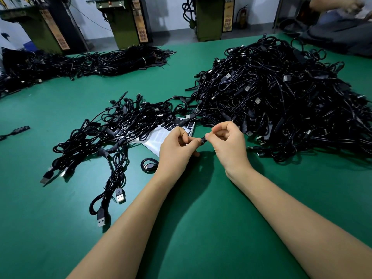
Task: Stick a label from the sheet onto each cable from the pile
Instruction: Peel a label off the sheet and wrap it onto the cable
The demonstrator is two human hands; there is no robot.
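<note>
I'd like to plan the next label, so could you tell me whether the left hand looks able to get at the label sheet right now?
Probably yes. The label sheet lies just beyond the left hand, its near part bare, though that hand and the right hand are pinching a cable.

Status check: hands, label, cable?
Left hand and right hand both pinching one small black label piece. Label sheet behind, half under loose cables. Big pile right. Nothing blocking.
</note>
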